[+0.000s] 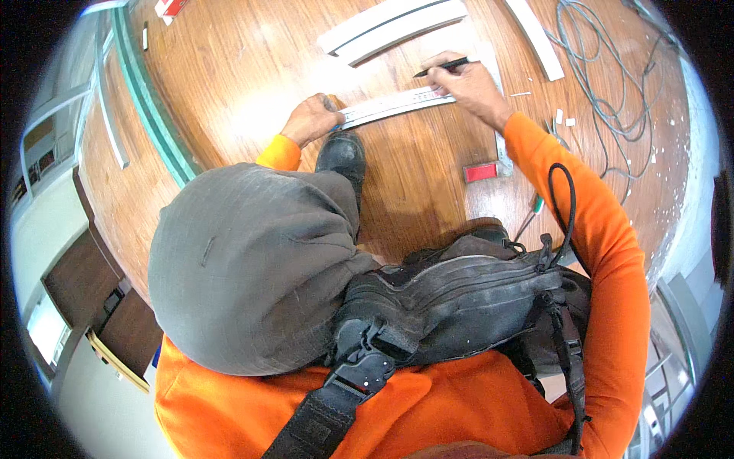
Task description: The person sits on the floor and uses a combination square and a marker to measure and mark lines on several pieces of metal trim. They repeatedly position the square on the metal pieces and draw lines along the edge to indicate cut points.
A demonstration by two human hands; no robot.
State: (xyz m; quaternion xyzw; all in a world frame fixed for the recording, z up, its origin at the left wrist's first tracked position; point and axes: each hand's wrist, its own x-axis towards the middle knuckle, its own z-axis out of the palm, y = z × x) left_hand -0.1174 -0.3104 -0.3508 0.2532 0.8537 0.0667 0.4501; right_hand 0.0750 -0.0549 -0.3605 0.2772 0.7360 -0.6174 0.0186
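Observation:
A white trim strip (401,105) lies across the wooden floor in front of me, with what looks like a marked measuring tape (382,105) along it. My left hand (312,119) is closed at the strip's left end, just beyond my dark shoe (341,155). Whatever else its fingers cover is hidden. In my right hand (468,86) is a black pen (442,67), its tip pointing left. That hand is over the strip's right end, fingers curled round the pen.
More white profiles (397,30) lie beyond the strip, another (535,38) to their right. A red block (481,172) sits near a pale straight bar. Coiled grey cable (604,84) and white scraps are at right. Green-edged rails (145,99) run along the left.

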